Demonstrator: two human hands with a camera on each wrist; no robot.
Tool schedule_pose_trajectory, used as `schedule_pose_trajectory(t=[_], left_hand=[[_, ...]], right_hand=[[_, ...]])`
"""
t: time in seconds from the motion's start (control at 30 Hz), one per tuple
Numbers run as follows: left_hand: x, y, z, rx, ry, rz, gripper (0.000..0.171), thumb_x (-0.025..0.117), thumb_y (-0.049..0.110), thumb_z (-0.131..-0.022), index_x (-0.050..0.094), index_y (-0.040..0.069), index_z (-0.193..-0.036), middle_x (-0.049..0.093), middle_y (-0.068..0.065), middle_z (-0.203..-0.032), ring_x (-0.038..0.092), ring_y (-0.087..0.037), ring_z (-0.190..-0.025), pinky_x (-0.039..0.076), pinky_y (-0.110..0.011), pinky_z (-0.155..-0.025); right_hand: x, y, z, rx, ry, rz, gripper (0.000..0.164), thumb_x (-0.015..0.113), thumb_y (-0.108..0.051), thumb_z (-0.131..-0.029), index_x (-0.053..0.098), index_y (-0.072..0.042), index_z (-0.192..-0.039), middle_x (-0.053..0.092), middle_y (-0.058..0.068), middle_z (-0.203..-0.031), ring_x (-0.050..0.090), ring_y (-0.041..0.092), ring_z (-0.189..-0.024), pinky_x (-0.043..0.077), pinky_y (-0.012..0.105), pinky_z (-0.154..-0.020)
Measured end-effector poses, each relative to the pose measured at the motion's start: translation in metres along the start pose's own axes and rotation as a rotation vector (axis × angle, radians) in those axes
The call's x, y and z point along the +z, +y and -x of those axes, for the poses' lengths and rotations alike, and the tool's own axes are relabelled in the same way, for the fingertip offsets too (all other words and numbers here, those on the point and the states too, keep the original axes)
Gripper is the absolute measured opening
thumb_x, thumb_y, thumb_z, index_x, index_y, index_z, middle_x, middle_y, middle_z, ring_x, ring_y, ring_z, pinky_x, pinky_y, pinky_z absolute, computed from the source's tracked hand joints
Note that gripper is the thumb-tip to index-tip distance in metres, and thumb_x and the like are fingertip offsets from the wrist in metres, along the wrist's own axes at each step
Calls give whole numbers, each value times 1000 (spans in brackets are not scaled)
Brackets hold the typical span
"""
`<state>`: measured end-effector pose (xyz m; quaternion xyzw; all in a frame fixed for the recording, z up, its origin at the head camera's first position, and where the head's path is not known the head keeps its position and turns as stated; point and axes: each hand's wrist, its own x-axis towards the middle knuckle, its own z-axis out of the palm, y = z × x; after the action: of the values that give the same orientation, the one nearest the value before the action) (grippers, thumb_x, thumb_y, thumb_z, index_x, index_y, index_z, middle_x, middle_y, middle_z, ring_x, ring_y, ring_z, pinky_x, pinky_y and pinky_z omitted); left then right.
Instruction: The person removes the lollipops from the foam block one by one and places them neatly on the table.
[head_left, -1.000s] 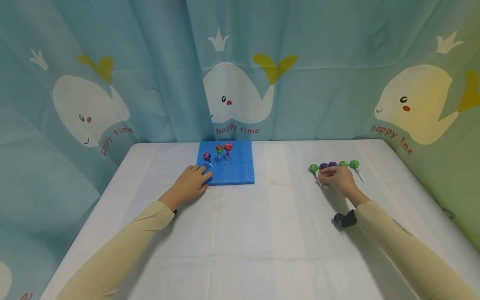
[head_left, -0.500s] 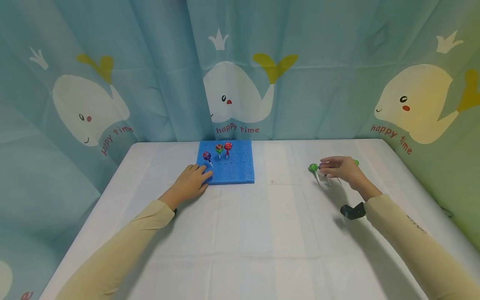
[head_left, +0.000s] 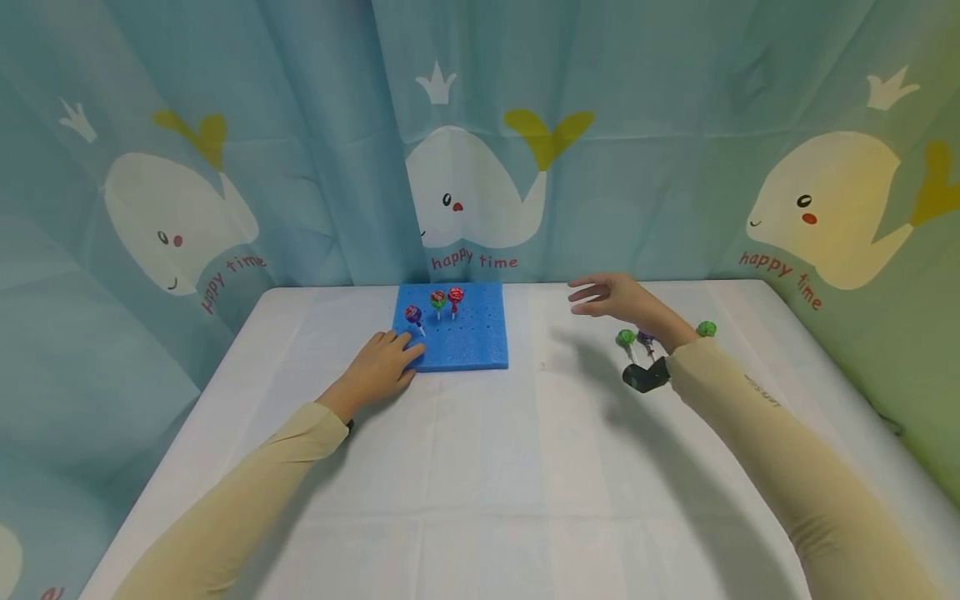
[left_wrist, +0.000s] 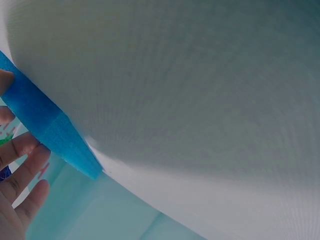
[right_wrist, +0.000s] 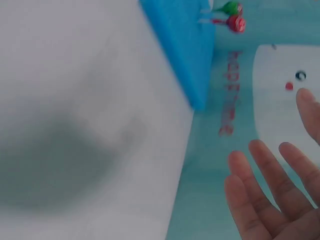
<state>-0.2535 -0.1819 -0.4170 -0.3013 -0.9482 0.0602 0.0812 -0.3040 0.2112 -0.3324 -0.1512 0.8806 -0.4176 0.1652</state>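
My left hand (head_left: 378, 367) is at the near left corner of a blue foam board (head_left: 472, 350) dotted with small holes. It holds that corner: in the left wrist view, fingertips (left_wrist: 37, 152) touch the board's side. Three lollipops stand in the board: a purple one (head_left: 413, 315) leaning, a green-and-red one (head_left: 438, 300) and a red one (head_left: 455, 296). Raised over the table, right of the board, my right hand (head_left: 611, 297) has its fingers parted. Nothing shows between its fingers (right_wrist: 270, 170) in the right wrist view.
Loose lollipops lie on the white-covered table (head_left: 487, 467) at right: a green one (head_left: 626, 338), a purple one (head_left: 646, 337) and another green one (head_left: 707, 329). My right forearm covers part of that row. A blue-green whale-print curtain (head_left: 322, 167) borders the table.
From the row of lollipops, my right hand has lifted and moved left toward the board, with no lollipop seen in it. My left hand and the board have stayed put.
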Motion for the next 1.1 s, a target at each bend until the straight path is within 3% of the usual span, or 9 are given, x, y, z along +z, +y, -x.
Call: schedule_pose_trajectory(t=[0.4, 0.67, 0.9, 1.1], left_hand=[[1, 3, 0, -8, -18, 17, 34, 63, 26, -88, 57, 11, -118, 58, -15, -114, 55, -32, -102, 44, -47, -94], [1, 3, 0, 3, 9, 16, 33, 63, 25, -88, 57, 10, -117, 58, -16, -113, 55, -32, -101, 44, -47, -94], [-4, 2, 1, 5, 13, 5, 35, 64, 26, -88, 57, 11, -119, 59, -16, -114, 56, -32, -100, 45, -47, -93], [-3, 1, 1, 6, 17, 7, 35, 64, 26, -88, 57, 11, -119, 59, -16, -114, 56, -32, -101, 45, -47, -93]], right_hand=[[69, -37, -69, -129, -25, -298, 64, 67, -22, -87, 37, -8, -142, 49, 19, -139, 57, 29, -120, 43, 44, -102], [111, -48, -102, -40, 6, -443, 63, 63, -13, -89, 32, -9, -144, 48, 15, -141, 48, 29, -129, 38, 43, -107], [133, -54, -118, 41, 63, -410, 62, 68, -18, -86, 39, -14, -141, 49, 13, -141, 44, 27, -133, 34, 44, -110], [148, -51, -128, 50, 68, -425, 59, 68, -10, -85, 42, -9, -138, 51, 16, -137, 49, 27, -127, 40, 40, -106]])
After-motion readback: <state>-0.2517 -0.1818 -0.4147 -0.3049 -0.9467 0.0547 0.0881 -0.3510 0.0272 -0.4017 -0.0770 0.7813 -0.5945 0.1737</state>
